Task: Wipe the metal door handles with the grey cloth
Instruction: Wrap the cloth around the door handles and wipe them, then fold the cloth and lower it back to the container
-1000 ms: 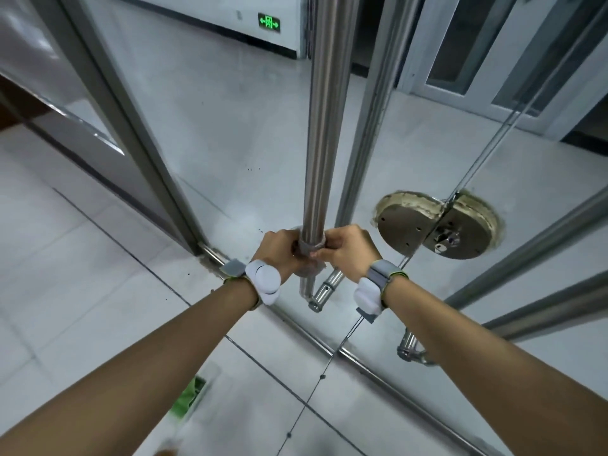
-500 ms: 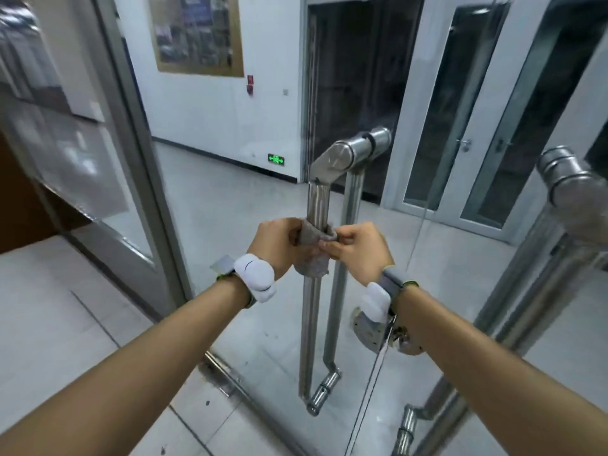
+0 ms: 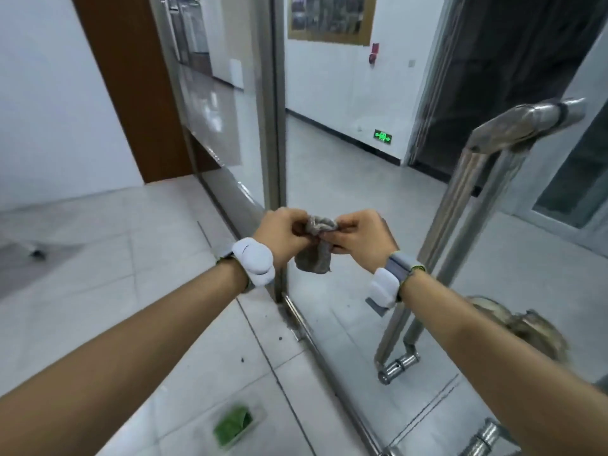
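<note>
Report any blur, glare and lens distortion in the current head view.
Head view: wide-angle bending bows the door frame and handle; motion blur smears the green packet and the frame's lower right; ceiling light glares off the corridor floor; the hands and cloth are fairly sharp.

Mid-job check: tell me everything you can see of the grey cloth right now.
The grey cloth is small, soft-looking and crumpled, bunched into folds at the top with a loose tail hanging below. It is held in the air between the left hand and the right hand, both pinching its upper part. It touches nothing else: the upright metal door handle stands apart to its right.
</note>
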{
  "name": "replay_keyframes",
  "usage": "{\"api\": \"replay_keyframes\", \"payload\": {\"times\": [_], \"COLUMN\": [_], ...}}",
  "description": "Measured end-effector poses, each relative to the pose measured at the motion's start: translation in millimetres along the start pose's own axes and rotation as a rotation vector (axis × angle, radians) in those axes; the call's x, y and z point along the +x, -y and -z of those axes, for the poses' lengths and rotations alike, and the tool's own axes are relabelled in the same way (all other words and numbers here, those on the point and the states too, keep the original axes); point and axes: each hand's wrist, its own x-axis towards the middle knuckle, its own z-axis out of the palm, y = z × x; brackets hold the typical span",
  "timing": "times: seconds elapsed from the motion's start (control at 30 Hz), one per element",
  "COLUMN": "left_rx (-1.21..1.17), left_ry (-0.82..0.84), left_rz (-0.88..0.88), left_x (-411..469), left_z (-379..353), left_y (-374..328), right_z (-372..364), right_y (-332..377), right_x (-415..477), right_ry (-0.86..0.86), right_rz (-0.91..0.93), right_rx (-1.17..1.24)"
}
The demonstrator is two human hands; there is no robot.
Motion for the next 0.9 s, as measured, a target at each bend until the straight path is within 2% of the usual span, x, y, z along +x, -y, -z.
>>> {"api": "replay_keyframes", "payload": {"times": [0.07, 0.23, 0.33, 0.4, 0.47, 0.6, 0.67, 0.77, 0.8, 0.9], "left_rx": [0.003, -0.035, -0.077, -0.109, -0.15, -0.157, -0.179, -0.209, -0.231, -0.288], "left_ry": [-0.002, -0.132, -0.104, -0.041, 0.01, -0.009, -0.026, 0.012, 0.014, -0.05], "left_rz": [0.118, 0.349, 0.486, 0.53, 0.569, 0.656, 0.681, 0.755, 0.793, 0.892], "left_x": [-28, -98, -130, -151, -173, -203, -208, -222, -229, -249], "left_z": [14, 28, 23, 10, -13, -82, -105, -164, -200, -278], "left_y": [50, 176, 245, 290, 331, 421, 444, 504, 536, 605], "right_z": [-64, -214, -288, -331, -370, -449, -466, -508, -531, -582], "right_y": [-9, -37, -61, -88, -124, -216, -245, -319, -363, -456], "right_x": [9, 23, 23, 20, 16, 17, 19, 28, 32, 39], "right_ry": [0.11, 0.3, 0.411, 0.422, 0.447, 0.536, 0.526, 0.577, 0.606, 0.671], "right_rz": [0.009, 0.015, -0.062, -0.111, -0.16, -0.231, -0.255, -0.291, -0.299, -0.307], "right_rx": [0.008, 0.068, 0.141, 0.141, 0.12, 0.071, 0.064, 0.028, -0.009, -0.086]}}
